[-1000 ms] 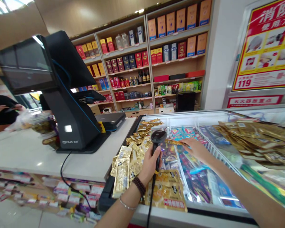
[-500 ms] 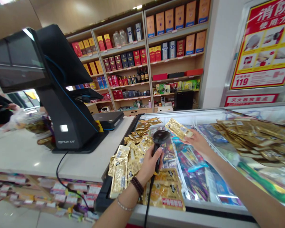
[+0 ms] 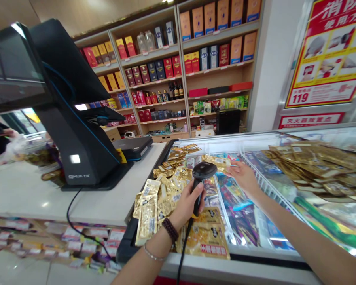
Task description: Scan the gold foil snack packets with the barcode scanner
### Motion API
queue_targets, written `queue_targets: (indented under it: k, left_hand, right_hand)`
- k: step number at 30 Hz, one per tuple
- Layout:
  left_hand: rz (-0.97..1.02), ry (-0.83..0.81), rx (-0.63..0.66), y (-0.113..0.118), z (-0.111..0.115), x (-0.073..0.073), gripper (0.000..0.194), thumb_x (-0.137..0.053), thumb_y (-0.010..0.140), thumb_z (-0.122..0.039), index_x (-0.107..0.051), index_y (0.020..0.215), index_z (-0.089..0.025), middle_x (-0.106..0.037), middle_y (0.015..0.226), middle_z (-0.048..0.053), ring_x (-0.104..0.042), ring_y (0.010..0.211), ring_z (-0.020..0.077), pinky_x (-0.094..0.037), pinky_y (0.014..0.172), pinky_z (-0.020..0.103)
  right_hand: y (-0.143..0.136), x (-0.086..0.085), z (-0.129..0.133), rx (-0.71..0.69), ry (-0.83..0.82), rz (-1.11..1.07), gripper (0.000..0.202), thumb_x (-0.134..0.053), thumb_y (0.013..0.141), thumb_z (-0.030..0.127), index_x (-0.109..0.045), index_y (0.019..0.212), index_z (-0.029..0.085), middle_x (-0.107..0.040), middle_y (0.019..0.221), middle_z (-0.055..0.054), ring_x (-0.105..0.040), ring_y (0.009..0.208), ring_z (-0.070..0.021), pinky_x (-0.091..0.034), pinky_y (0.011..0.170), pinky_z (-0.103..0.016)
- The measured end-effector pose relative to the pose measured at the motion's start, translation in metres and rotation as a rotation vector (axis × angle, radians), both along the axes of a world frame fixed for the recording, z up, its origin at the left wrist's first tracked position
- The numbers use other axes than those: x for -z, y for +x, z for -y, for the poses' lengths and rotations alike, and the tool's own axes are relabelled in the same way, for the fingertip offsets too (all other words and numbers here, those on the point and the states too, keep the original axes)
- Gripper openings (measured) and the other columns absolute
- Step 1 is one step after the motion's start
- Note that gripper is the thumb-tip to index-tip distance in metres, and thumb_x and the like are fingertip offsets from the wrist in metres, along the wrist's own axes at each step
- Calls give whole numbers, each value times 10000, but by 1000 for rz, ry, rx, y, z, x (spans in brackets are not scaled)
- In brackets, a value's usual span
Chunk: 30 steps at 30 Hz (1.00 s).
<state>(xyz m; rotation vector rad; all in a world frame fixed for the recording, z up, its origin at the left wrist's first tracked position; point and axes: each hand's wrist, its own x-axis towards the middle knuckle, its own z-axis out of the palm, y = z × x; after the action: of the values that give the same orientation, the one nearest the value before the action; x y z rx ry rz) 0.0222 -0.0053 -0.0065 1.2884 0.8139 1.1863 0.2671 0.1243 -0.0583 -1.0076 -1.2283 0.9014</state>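
My left hand point(image 3: 191, 202) is wrapped round the handle of a black corded barcode scanner point(image 3: 204, 170), its head tilted up and toward the right. My right hand point(image 3: 242, 177) pinches the right end of a small gold foil packet point(image 3: 218, 161) just beyond the scanner head, which covers part of it. Left of the scanner lies a loose heap of gold foil packets point(image 3: 169, 194) on the freezer's glass. Larger gold packets point(image 3: 207, 237) lie flat below my left hand, near the front edge.
A black checkout terminal point(image 3: 89, 150) stands on the white counter point(image 3: 26, 198) at left. A chest freezer point(image 3: 255, 136) holds colourful packs, and more gold packets point(image 3: 311, 162) are piled at right. Shelves point(image 3: 216, 73) of boxes stand behind. Another person's hand point(image 3: 8, 133) shows far left.
My right hand has turned the gold packet and lowered it slightly, bringing it behind the scanner head. The scanner in my left hand has shifted a little right and its head is turned more rightward.
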Motion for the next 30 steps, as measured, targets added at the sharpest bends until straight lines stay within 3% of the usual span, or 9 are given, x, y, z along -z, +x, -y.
queue_targets:
  k: [9,15,19,24,30]
  left_hand:
    - [17,7,3,-2,-3,3,688,-788,810,-854,-545,912,-218,-593,760,-62,-497,428,55,-310,427,224]
    - [40,14,-13,-2,-1,0,698,-811,788,-854,-551,882,-213,-591,751,-59,-493,421,51,-311,425,223]
    - [42,6,-37,-2,-1,0,696,-812,785,-856,-566,875,-211,-605,746,-54,-482,417,49,-328,421,218]
    - [15,18,-78,-2,0,-2,696,-812,786,-857,-582,856,-204,-612,714,-42,-470,416,54,-328,416,214]
    - [-4,12,-120,-4,-2,3,671,-821,810,-816,-659,1000,-193,-625,728,-43,-462,420,66,-325,420,217]
  right_hand:
    - [0,-7,4,16,3,-11,618,-925,612,736,-611,912,296,-822,839,-51,-854,920,-371,-687,1011,-637]
    - [-3,-9,8,20,-45,-138,538,-998,575,556,-646,883,291,-827,833,-45,-851,875,-362,-687,1017,-629]
    - [3,-10,11,73,-66,-247,405,-993,650,407,-682,867,263,-829,843,-56,-852,862,-331,-717,976,-551]
    - [36,-23,4,289,-34,-445,304,-920,745,193,-632,835,235,-797,841,-22,-835,844,-226,-726,958,-392]
    - [114,-45,-8,588,112,-558,383,-861,841,101,-510,805,250,-639,744,66,-747,784,-133,-712,930,-314]
